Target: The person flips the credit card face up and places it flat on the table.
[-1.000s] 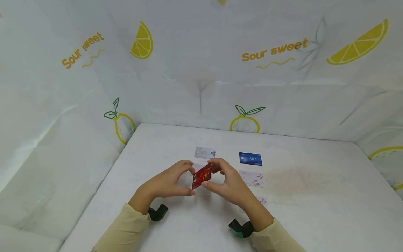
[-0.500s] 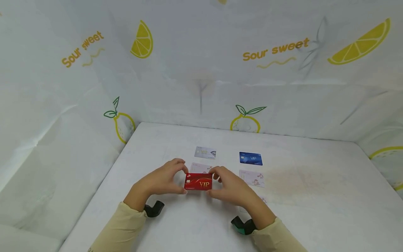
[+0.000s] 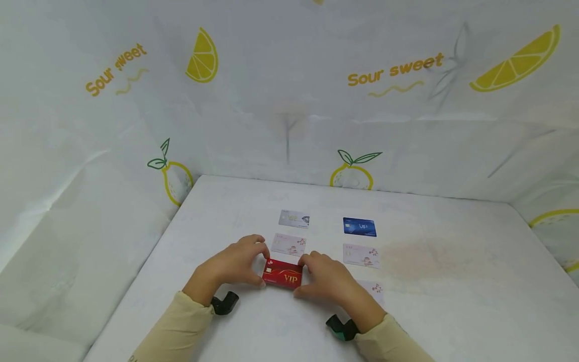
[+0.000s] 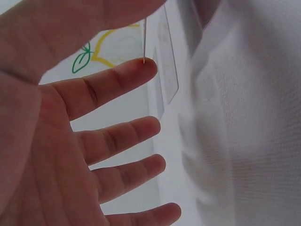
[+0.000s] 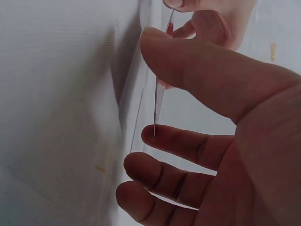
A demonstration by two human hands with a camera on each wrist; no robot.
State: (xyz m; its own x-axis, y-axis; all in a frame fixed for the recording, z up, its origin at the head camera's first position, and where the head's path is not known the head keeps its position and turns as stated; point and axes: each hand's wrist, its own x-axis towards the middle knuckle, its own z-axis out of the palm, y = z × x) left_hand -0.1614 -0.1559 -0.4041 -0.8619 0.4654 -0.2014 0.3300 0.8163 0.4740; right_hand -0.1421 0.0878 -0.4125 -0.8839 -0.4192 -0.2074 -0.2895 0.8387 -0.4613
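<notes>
A red VIP card [image 3: 282, 274] is held level, low over the white table, between my two hands. My left hand [image 3: 239, 262] pinches its left end by the corners, thumb at the near one and index finger at the far one. At the opposite end my right hand [image 3: 329, 282] grips the right corners the same way. Seen nearly edge-on in the right wrist view, the card [image 5: 160, 96] meets the index fingertip, with the other fingers spread below. Just beyond the red card lies a pale pink flowered card [image 3: 289, 244]. Whether the red card touches the table cannot be told.
A silver VIP card [image 3: 294, 219] lies farther back in the left column. To the right, a blue VIP card [image 3: 359, 227] and a pink flowered card [image 3: 362, 256] form another column. Another pink card [image 3: 373, 290] is partly behind my right wrist. A lemon-printed cloth [image 3: 289, 100] walls the table [image 3: 452, 311].
The red card was tilted, then was turned to face me, and is now lowered nearer the table. Both hands came down towards me with it, uncovering the pink card behind.
</notes>
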